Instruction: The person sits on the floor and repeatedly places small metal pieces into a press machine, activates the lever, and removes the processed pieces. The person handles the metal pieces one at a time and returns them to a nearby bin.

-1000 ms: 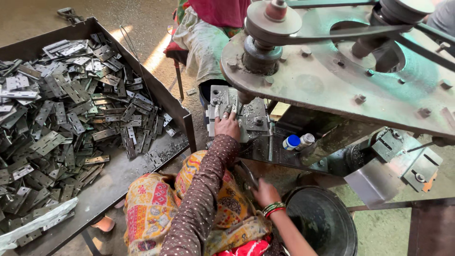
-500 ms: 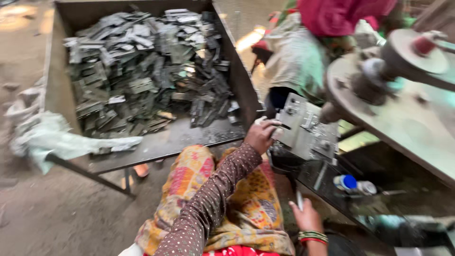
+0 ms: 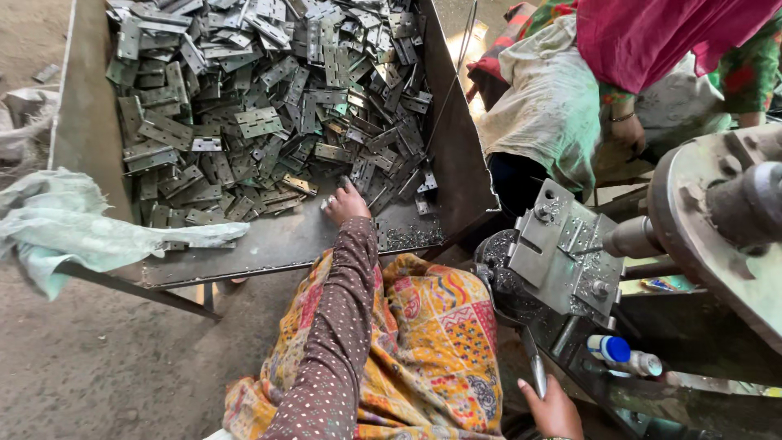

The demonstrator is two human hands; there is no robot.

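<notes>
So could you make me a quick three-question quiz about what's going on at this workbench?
1. True or false: the left hand reaches into the tray of metal hinge plates.
2. What does the right hand grip?
A) a lever handle
B) a cloth
C) a bottle
3. What lies draped over the tray's near left corner?

Key:
1. True.
2. A, the lever handle.
3. A pale cloth.

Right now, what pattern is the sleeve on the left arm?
Brown sleeve with small white dots, clearest in the head view.
</notes>
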